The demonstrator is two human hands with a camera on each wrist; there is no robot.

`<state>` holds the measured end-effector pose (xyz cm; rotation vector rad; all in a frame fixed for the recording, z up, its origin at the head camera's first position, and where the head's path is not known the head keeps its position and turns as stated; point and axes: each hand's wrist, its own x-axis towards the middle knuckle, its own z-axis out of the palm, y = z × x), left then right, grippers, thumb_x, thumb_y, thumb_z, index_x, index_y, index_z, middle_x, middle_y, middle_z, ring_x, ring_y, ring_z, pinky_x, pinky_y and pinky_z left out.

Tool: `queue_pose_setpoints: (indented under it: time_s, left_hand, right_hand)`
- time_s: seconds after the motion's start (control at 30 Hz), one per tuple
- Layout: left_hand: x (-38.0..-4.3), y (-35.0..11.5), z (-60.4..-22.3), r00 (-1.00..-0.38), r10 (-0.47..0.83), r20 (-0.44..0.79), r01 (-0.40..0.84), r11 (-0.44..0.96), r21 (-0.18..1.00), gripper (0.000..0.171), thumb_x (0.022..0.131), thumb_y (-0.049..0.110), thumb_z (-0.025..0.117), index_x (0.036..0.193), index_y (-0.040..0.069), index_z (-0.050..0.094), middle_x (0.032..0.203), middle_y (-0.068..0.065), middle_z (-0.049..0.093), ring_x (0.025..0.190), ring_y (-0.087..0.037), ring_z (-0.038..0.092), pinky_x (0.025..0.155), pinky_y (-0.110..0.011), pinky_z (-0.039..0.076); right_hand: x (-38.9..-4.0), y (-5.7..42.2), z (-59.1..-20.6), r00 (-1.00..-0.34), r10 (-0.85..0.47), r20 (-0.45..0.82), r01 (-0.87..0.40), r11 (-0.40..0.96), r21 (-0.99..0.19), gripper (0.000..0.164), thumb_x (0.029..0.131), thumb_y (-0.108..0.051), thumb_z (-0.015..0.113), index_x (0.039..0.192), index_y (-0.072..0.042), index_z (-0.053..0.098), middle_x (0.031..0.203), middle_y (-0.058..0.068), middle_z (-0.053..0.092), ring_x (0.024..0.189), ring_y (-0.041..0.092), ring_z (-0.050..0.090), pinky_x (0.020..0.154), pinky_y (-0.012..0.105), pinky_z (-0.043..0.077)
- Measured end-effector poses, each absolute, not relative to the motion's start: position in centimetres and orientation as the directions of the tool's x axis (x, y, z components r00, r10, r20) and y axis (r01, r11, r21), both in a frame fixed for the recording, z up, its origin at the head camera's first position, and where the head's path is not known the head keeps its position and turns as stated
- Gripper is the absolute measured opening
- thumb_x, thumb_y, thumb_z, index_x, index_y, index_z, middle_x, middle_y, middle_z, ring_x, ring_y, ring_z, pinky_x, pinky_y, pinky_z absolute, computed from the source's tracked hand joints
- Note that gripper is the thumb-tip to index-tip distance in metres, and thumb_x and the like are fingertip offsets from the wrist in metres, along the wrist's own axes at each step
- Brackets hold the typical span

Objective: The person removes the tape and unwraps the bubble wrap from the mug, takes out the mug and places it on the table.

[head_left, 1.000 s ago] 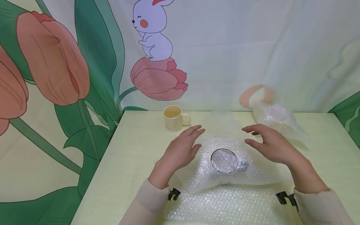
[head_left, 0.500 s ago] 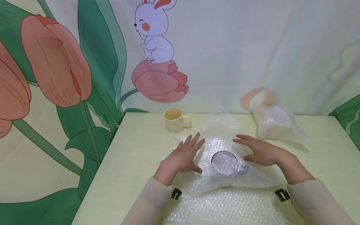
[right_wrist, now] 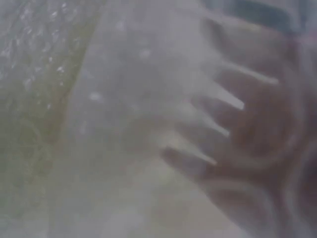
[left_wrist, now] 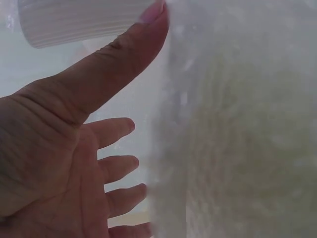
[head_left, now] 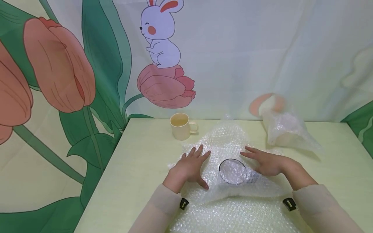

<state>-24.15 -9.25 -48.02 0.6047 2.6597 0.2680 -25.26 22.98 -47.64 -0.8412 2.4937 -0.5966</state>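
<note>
A round cup [head_left: 232, 171] with a dark rim lies within a sheet of bubble wrap [head_left: 230, 213], the near flap folded up over its mouth and handle side. My left hand [head_left: 189, 166] is spread with straight fingers on the wrap left of the cup. In the left wrist view, the thumb reaches across the cup's ribbed white side [left_wrist: 74, 22]. On the other side of the cup, my right hand [head_left: 269, 161] lies palm down, fingers extended toward it. Through a blurred layer of wrap, the right wrist view shows those fingers [right_wrist: 218, 134] stretched out.
A pale yellow mug [head_left: 179, 127] stands at the back of the table [head_left: 134, 161], its handle to the right. At the back right sits a bubble-wrapped bundle [head_left: 287, 129]. A printed curtain [head_left: 233, 58] hangs behind the table. Black wrist cameras show at both sleeves.
Both hands have come down and toward me from above the sheet, to either side of the cup. The wrap's far end has sunk and now lies lower, as a pointed shape.
</note>
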Motion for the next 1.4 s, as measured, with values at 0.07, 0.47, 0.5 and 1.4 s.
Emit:
queue_pose_setpoints:
  time_s: [0.07,0.47,0.5,1.4]
  left_hand:
    - [-24.2,-9.3,-48.2,-0.829,0.444,-0.341,0.365,0.890,0.272,0.129,0.065,0.050,0.097,0.167,0.024,0.023,0.176,-0.010,0.008,0.162,-0.038,0.010,0.127,-0.063,0.020]
    - [-24.6,-9.8,-49.3,-0.819,0.451,-0.354,0.341,0.880,0.332,0.131,0.063,0.050,0.098,0.167,0.022,0.023,0.175,-0.014,0.008,0.162,-0.038,0.010,0.128,-0.059,0.019]
    - [-24.7,-9.9,-49.4,-0.818,0.453,-0.354,0.339,0.878,0.337,0.131,0.063,0.050,0.098,0.167,0.022,0.023,0.175,-0.014,0.008,0.162,-0.038,0.009,0.129,-0.059,0.019]
    - [-25.0,-10.0,-49.8,-0.815,0.454,-0.361,0.316,0.870,0.379,0.129,0.063,0.048,0.098,0.166,0.025,0.024,0.176,-0.011,0.006,0.163,-0.036,0.006,0.129,-0.059,0.016]
  right_hand:
    - [-25.4,23.0,-47.9,-0.719,-0.643,-0.263,-0.458,0.723,-0.517,0.068,0.092,0.000,0.060,0.157,-0.001,0.039,0.165,0.034,0.024,0.150,0.057,0.027,0.118,0.070,0.030]
    - [-25.3,23.3,-48.2,-0.745,-0.621,-0.245,-0.445,0.735,-0.511,0.067,0.090,-0.006,0.069,0.153,-0.001,0.047,0.163,0.031,0.031,0.149,0.056,0.029,0.117,0.068,0.031]
    - [-25.3,23.3,-48.3,-0.747,-0.619,-0.242,-0.444,0.735,-0.513,0.067,0.090,-0.007,0.070,0.152,-0.001,0.048,0.163,0.031,0.032,0.149,0.056,0.030,0.117,0.069,0.032]
    - [-25.6,23.3,-49.0,-0.786,-0.595,-0.167,-0.447,0.734,-0.511,0.057,0.092,-0.016,0.072,0.145,-0.004,0.055,0.157,0.031,0.041,0.141,0.058,0.039,0.111,0.071,0.036]
